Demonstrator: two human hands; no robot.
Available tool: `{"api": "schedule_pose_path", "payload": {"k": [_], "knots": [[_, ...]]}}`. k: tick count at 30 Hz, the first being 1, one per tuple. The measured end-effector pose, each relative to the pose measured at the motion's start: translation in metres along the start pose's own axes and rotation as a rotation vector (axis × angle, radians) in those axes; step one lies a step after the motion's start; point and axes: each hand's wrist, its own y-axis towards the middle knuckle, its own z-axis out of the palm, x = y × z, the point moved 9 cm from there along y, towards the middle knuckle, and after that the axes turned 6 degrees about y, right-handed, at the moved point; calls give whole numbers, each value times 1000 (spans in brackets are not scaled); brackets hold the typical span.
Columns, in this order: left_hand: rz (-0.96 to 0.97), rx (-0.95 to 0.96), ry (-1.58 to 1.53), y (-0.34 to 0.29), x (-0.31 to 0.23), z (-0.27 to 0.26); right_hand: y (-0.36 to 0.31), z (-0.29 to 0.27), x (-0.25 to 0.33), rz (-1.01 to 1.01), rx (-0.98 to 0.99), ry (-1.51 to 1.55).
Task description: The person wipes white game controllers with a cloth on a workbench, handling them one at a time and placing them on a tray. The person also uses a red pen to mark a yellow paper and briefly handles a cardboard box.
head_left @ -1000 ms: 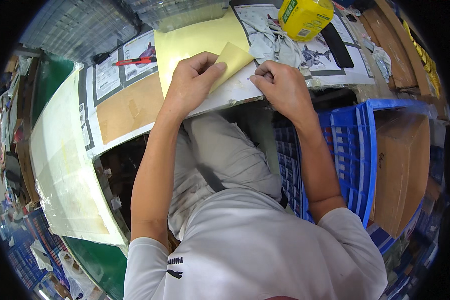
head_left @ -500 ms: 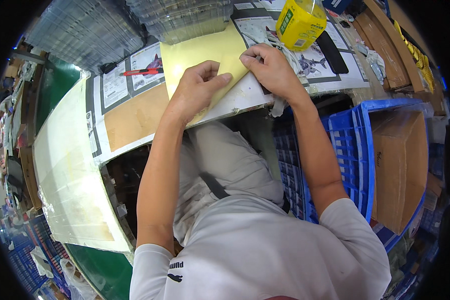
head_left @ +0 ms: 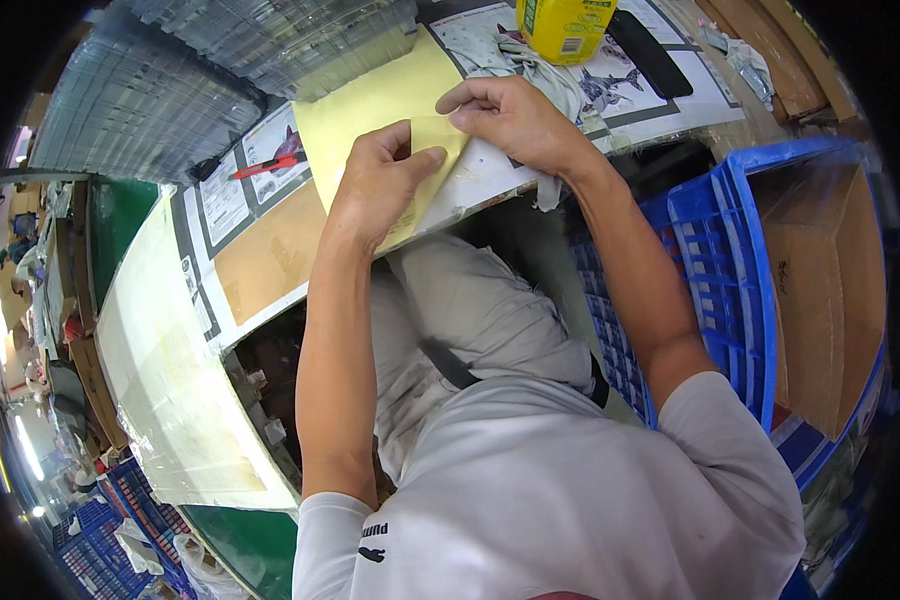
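A yellow paper sheet (head_left: 355,95) lies on the work table, its near right part lifted and bent up between my hands. My left hand (head_left: 382,190) is closed on the raised part, with the thumb laid over it. At the sheet's right edge, my right hand (head_left: 520,125) pinches the lifted corner between thumb and fingertips. Just left of the sheet lies a red cutter knife (head_left: 270,166). Printed sheets with pictures (head_left: 610,90) cover the table top beneath.
Stacks of clear plastic trays (head_left: 150,95) stand at the back left. A yellow plastic bottle (head_left: 568,28), a dark phone-like slab (head_left: 650,55) and a crumpled whitish cloth (head_left: 545,80) lie at the back right. A blue crate (head_left: 735,270) holding a cardboard box (head_left: 820,290) stands to my right.
The view has shifted a little. The lifted part of the yellow sheet now stands up more between my hands, and both hands still grip it.
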Motion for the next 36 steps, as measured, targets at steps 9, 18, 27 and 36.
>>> {"api": "schedule_pose_path", "payload": {"k": [9, 18, 27, 36], "knots": [[-21, -32, 69, 1, 1, 1, -1, 2, 2, 42, 56, 73], [-25, -86, 87, -1, 2, 0, -3, 1, -2, 76, 63, 52], [-7, -129, 78, -2, 1, -6, -9, 2, 9, 97, 65, 122], [232, -268, 386, 14, 14, -10, -6, 4, -5, 121, 30, 81]]}}
